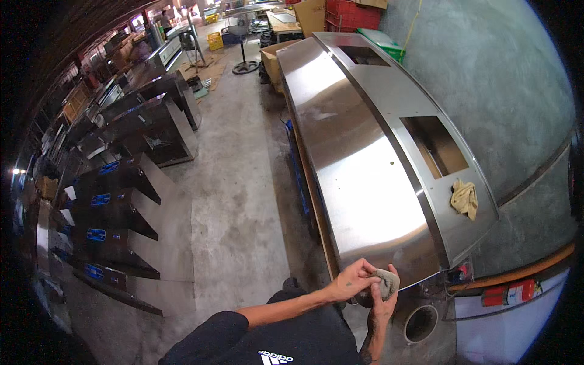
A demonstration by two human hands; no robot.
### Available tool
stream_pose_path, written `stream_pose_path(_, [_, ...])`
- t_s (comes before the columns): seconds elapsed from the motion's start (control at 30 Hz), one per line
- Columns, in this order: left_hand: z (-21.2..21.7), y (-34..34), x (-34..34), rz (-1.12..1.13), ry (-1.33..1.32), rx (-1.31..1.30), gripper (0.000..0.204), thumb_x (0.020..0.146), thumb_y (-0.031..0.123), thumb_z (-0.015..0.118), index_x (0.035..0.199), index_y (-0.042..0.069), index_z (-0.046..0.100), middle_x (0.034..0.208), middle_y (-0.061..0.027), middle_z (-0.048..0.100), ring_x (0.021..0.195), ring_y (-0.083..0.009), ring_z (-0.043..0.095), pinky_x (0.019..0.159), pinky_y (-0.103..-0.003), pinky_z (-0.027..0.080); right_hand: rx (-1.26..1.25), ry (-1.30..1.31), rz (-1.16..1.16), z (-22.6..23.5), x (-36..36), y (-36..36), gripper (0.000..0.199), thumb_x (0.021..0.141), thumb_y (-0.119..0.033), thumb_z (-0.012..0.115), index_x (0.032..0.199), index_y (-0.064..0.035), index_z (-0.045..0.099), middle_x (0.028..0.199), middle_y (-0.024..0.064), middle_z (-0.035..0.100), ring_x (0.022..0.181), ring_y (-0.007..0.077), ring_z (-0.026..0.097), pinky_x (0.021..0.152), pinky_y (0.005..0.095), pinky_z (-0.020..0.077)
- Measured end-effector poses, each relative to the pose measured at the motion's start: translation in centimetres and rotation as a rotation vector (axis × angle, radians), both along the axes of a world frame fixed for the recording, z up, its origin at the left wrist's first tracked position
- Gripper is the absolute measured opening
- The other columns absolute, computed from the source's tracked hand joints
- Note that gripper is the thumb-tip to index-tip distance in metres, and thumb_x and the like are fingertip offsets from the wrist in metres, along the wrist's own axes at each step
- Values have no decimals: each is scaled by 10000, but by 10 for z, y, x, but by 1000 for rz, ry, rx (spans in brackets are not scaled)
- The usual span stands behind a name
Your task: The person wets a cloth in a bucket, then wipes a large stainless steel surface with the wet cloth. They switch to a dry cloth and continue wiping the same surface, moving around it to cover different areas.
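A crumpled grey-beige cloth point(387, 284) is bunched between my two hands, just over the near end of a long shiny steel panel point(359, 164). My right hand point(383, 304) grips the cloth from the right, with the thumb and fingers around it. From the left, the fingers of my left hand point(353, 281) pinch at the cloth's edge. The panel has a raised, bent strip along its right side, with two rectangular cutouts in the steel beyond it. On that right part, beside the nearer cutout point(435, 146), lies a crumpled yellow rag point(464, 199).
Dark metal cabinets point(112, 243) stand in a row on the concrete floor point(237, 213) to the left. A red fire extinguisher point(511, 293) and a round pipe opening point(421, 323) are at the near right. Cardboard boxes and red crates point(353, 15) stand at the far end.
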State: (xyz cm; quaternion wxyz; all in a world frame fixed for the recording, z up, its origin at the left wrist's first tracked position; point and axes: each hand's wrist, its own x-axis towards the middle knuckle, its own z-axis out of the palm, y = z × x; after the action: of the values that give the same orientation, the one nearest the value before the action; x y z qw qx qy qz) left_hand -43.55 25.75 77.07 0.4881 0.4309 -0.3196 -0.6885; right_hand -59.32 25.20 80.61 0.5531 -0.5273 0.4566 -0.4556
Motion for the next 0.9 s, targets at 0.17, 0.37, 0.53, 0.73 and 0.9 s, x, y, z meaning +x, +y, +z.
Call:
stream_pose_path(0.17, [-26,-7,-5,52,42,-325,358,1133,144,601,1453,-7,545,1275,-118,712,1142,-153,672,989,-316,538,-52,45,-86,7,18,-18,281,1072,-196,700,1269,-11,624,1257,106,681,1120,202,652,1019,341,509])
stream_pose_path(0.37, [-22,13,28,-226,-109,-203,399,1156,216,513,1520,59,563,1333,-100,685,1123,-157,671,997,-345,571,109,194,-189,-17,-34,-53,284,1104,-222,662,1282,-6,613,1123,84,675,1051,204,665,972,355,530])
stream_pose_path(0.53, [-92,35,72,15,-369,-109,342,1143,152,487,1446,46,605,1290,-112,719,1105,-171,703,961,-356,595,-29,520,-256,-39,-90,-67,386,1119,-251,622,1364,46,595,1281,177,672,1190,318,629,1079,420,475])
stream_pose_path(0.73, [-154,66,141,321,-800,24,361,973,33,574,1317,18,684,1206,-153,761,1118,-256,720,1008,-393,558,-366,632,-235,-72,-138,-71,466,1147,-326,526,1369,73,619,1338,252,667,1242,398,633,1082,469,469])
stream_pose_path(0.9, [-243,131,181,342,-728,338,278,1043,85,589,1295,-17,647,1139,-132,738,970,-212,714,837,-354,590,-448,1016,-271,-38,-121,-117,367,1070,-289,658,1312,-14,673,1274,258,644,1195,442,611,1047,513,487])
